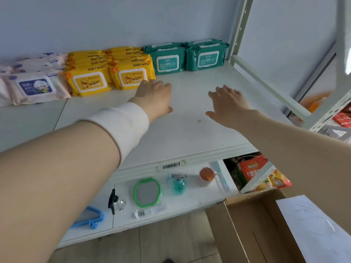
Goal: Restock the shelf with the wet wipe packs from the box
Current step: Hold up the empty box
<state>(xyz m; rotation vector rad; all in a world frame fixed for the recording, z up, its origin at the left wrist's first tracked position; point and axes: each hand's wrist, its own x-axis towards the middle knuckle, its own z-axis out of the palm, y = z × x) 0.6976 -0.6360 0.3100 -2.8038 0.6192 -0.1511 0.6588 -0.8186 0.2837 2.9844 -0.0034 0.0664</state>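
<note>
Both hands are stretched out over the shelf (190,133) and hold nothing. The left hand (153,97) has relaxed fingers right by a yellow wipes pack (133,77). The right hand (226,103) is spread wide above bare shelf. Pink packs (36,88), yellow ones and teal packs (187,57) line the back. The cardboard box (245,230) stands below, at the right.

Shop: barcode-tagged shelf (190,130) of stocked goods
</note>
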